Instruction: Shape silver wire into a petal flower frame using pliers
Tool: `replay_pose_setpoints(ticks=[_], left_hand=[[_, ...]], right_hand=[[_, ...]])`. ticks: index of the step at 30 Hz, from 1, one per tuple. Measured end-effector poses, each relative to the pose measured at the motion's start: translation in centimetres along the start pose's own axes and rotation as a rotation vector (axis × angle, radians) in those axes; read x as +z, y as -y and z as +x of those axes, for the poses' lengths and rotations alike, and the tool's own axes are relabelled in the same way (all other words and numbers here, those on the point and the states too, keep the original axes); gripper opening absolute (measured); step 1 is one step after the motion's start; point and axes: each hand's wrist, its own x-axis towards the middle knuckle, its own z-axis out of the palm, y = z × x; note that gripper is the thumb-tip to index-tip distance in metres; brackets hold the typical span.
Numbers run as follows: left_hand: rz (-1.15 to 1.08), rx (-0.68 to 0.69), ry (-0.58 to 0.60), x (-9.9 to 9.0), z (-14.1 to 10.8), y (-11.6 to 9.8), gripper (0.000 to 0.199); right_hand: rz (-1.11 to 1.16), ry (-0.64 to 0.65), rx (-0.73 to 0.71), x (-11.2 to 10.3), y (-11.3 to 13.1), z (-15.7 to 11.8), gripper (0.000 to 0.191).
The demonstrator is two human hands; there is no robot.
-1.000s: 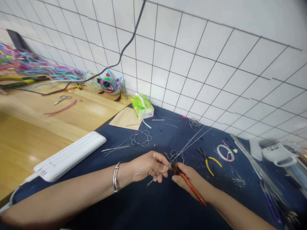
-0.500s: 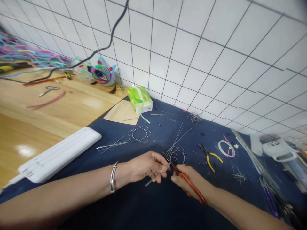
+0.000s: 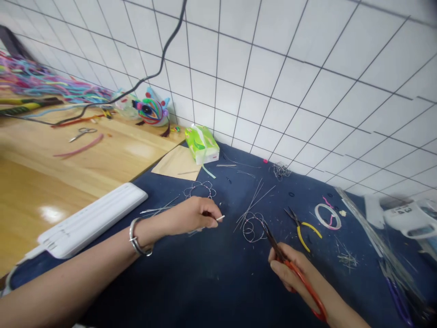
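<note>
My left hand, wearing a silver bangle, is closed in a pinch on some short thin wires. One end pokes out past the fingertips; others show faintly below the palm. My right hand is wrapped round orange-handled pliers, whose dark jaws point up and left. The jaw tips lie over or beside a flower-shaped wire ring; contact cannot be made out. Straight wires lie just behind that ring. A second looped wire flower is partly hidden behind my left hand.
Yellow-handled pliers and a white tape roll lie to the right, near wire scraps. A white power strip sits left. A green tissue pack stands before the tiled wall.
My hands have moved apart: the left went left and up with the wires, the right moved right and down with the pliers. The jaws are no longer at the wires in my left hand.
</note>
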Motion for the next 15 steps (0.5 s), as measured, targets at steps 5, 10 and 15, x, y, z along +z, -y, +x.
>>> replay_pose_setpoints(ticks=[5,10,15], left_hand=[[0.409,0.06,-0.243,-2.8,-2.5,1.1,0.015],[0.465,-0.012,-0.291,-3.6,-4.7,1.9,0.015],[0.515,-0.029,-0.35,-3.5,-4.9,2.8,0.017]], right_hand=[[-0.092,0.012,-0.047,-0.1,-1.7,0.0,0.038],[-0.122,0.018,-0.046,0.0,-3.0,0.4,0.038],[-0.12,0.014,-0.031,0.2,-3.1,0.1,0.039]])
